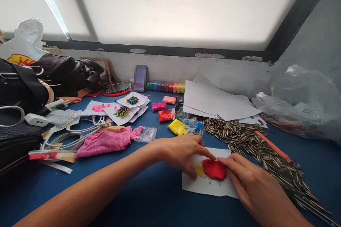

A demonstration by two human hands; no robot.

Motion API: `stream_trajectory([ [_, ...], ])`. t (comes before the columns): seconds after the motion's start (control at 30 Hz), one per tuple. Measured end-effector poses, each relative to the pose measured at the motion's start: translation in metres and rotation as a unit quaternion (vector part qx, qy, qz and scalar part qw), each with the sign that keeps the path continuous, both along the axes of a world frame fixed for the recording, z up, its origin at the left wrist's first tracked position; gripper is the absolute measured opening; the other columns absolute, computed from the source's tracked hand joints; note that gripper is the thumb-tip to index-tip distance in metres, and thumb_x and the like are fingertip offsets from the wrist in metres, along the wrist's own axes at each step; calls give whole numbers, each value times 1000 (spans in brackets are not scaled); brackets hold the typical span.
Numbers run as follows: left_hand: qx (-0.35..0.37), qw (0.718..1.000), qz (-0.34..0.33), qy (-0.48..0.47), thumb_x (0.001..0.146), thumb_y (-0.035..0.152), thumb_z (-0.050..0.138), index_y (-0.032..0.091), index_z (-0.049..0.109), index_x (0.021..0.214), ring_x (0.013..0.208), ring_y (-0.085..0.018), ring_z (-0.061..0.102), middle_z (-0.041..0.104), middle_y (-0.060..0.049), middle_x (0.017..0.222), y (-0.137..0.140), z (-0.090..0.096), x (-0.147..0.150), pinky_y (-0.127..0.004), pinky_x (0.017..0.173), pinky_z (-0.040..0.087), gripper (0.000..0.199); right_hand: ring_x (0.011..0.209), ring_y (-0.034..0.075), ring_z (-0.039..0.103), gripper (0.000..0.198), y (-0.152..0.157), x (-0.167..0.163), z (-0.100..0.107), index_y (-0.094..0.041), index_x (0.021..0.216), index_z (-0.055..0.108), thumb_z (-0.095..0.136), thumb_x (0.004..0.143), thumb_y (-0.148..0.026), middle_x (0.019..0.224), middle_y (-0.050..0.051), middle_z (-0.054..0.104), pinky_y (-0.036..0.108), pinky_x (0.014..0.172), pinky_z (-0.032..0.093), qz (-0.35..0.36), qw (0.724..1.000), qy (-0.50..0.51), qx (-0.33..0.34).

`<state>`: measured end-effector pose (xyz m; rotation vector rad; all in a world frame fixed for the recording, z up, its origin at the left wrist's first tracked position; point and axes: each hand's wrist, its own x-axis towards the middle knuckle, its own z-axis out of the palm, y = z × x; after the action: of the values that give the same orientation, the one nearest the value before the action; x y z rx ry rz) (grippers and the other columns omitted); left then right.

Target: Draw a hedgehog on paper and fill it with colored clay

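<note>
A flattened piece of red modelling clay [214,169] lies on a sheet of white paper [197,186] with a pencil drawing. A small yellow clay piece [199,170] sits at its left. My left hand [183,150] reaches over the paper, fingers apart; its index fingertip touches the red clay's upper edge and its thumb rests beside the yellow piece. From the right, my right hand [250,177] has its fingers close together, the tips on the red clay's upper right edge. Its lower fingers are partly hidden.
Sunflower seeds [245,138] spread at the right, with an orange stick [271,145] on them. Clay packets, including a yellow one [177,127], stand ahead. White sheets [215,99] and a plastic bag [306,103] lie behind. A pink cloth [106,142], cables and finished clay pictures [122,111] are left.
</note>
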<state>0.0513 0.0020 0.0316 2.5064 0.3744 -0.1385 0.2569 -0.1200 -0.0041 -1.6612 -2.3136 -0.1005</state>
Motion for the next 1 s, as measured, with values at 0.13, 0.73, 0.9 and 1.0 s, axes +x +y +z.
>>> stream_trajectory([
  [0.13, 3, 1000, 1, 3, 75, 29, 75, 23, 53, 136, 110, -23, 46, 48, -8, 112, -1, 0, 0, -32, 96, 39, 65, 60, 14, 67, 31, -2, 1, 5, -25, 103, 64, 35, 96, -19, 85, 3, 64, 24, 49, 52, 9, 1000, -3, 11],
  [0.73, -3, 1000, -12, -1, 77, 26, 74, 27, 51, 138, 112, -24, 46, 48, -8, 114, -2, 3, -1, -34, 98, 37, 65, 76, 22, 69, 53, -25, -21, -5, -14, 131, 52, 38, 81, -5, 96, 13, 70, 26, 55, 58, 118, 980, -133, 84],
  [0.9, 2, 1000, -16, -2, 78, 26, 73, 26, 51, 138, 110, -24, 47, 48, -9, 114, -2, 3, -1, -34, 97, 38, 65, 79, 20, 69, 49, -26, -23, -7, -16, 131, 53, 36, 86, -7, 98, 12, 69, 24, 60, 58, 119, 988, -85, 50],
  [1.0, 10, 1000, -22, -5, 78, 26, 72, 26, 50, 140, 110, -23, 47, 48, -9, 112, -2, 2, -1, -34, 97, 38, 65, 76, 20, 68, 47, -26, -25, -7, -16, 131, 54, 36, 88, -8, 93, 11, 69, 23, 58, 57, 120, 989, -78, 38],
])
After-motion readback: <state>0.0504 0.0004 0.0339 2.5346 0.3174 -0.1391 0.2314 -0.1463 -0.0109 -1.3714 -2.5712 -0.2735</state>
